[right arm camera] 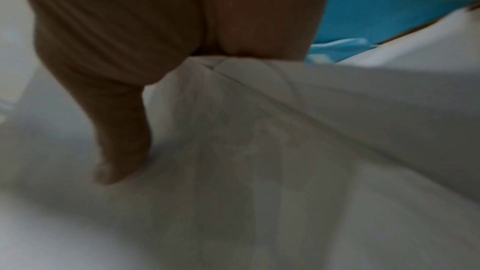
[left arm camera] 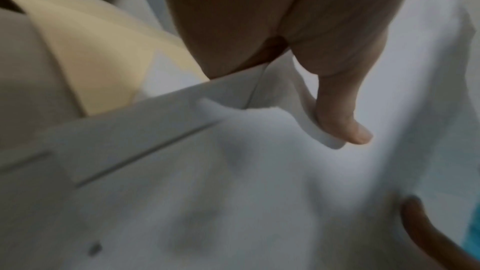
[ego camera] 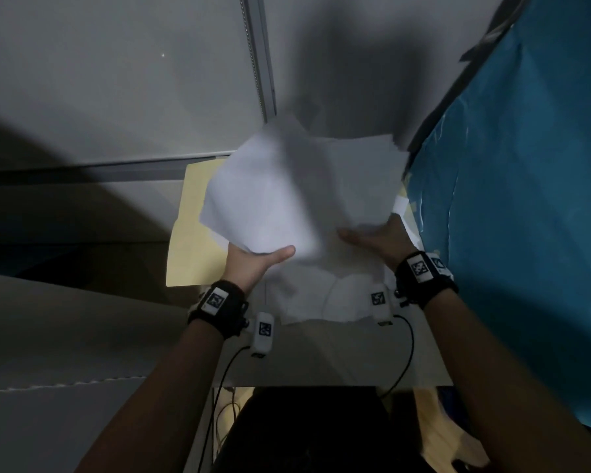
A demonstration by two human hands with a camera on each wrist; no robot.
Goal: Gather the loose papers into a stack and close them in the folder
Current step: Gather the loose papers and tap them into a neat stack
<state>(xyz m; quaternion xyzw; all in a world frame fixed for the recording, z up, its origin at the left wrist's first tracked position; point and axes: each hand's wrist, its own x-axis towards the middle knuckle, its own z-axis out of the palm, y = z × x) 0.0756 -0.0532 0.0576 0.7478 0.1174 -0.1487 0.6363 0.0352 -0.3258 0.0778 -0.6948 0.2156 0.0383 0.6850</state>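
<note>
A loose bunch of white papers [ego camera: 297, 186] is held up above the desk, its sheets uneven and blurred. My left hand [ego camera: 253, 259] grips the lower left part, thumb on top and fingers hidden underneath; the left wrist view shows the thumb [left arm camera: 342, 118] pressing the papers [left arm camera: 233, 171]. My right hand [ego camera: 379, 238] grips the lower right part of the papers [right arm camera: 285, 151], thumb [right arm camera: 119, 151] over the top sheet. The tan folder [ego camera: 191, 230] lies on the desk behind and left of the papers, partly hidden by them.
A white desk [ego camera: 338, 353] lies under the hands, with more white sheets [ego camera: 321, 295] on it. A blue plastic sheet [ego camera: 526, 199] hangs close on the right. A grey partition wall [ego camera: 116, 80] rises behind. Cables [ego camera: 226, 370] run off the near edge.
</note>
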